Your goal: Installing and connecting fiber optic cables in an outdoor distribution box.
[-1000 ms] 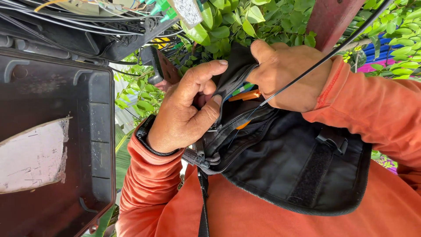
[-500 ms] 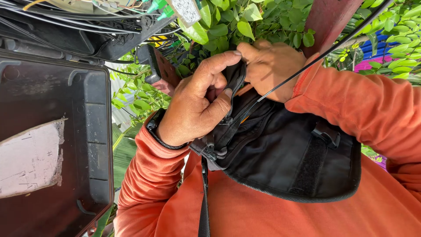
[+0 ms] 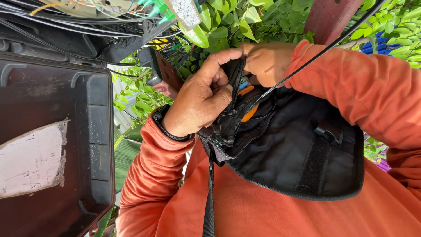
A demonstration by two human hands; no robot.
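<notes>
Nearest me, I see the black pouch [image 3: 285,149] hanging against the orange shirt [image 3: 272,210]. My left hand [image 3: 199,98] pinches its upper opening between thumb and fingers, while my right hand [image 3: 267,61] grips the same edge just beyond. Farther off, the open black cabinet lid [image 3: 52,145] hangs before green foliage [image 3: 245,22].

1 torn whitish paper label [image 3: 30,160] (edges peeling, faint marks) is stuck inside the black box lid [image 3: 94,131] at the left.
</notes>
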